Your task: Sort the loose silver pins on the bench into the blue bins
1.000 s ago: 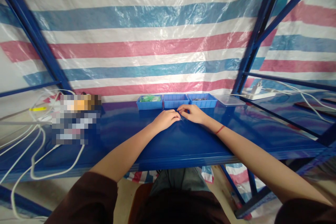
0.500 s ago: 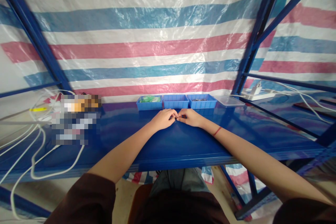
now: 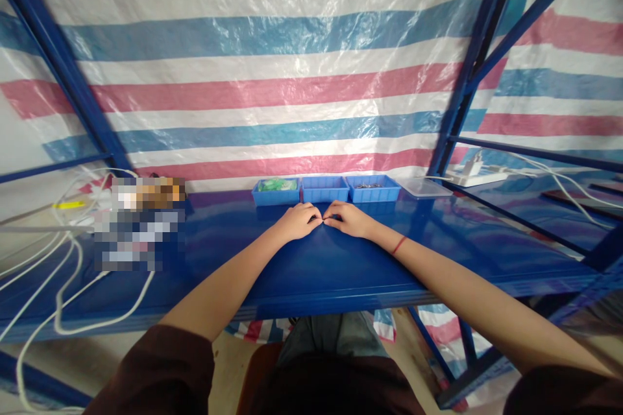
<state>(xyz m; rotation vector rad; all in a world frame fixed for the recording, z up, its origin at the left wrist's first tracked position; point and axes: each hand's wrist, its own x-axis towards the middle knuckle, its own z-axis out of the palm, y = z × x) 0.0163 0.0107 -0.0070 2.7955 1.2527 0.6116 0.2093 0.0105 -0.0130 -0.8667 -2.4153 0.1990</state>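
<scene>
My left hand (image 3: 300,221) and my right hand (image 3: 348,218) meet fingertip to fingertip above the blue table (image 3: 335,266). Both are closed in a pinch. Whatever lies between the fingertips is tiny and mostly covered, so its kind does not show. Just beyond the hands stand three blue bins in a row. Green pieces fill the left bin (image 3: 276,197), nothing shows inside the middle bin (image 3: 325,194), and small metal parts lie in the right bin (image 3: 374,195).
A clear plastic lid (image 3: 426,189) lies right of the bins. Farther right sits a white power strip (image 3: 474,175) with cables. White cables (image 3: 61,298) loop over the table's left side, beside a blurred-out pile. Blue metal posts (image 3: 467,97) frame the table before a striped sheet (image 3: 272,91).
Both hands remain together at nearly the same spot. The fingers have shifted slightly, and the right fingers are a little more curled. The bins have not moved.
</scene>
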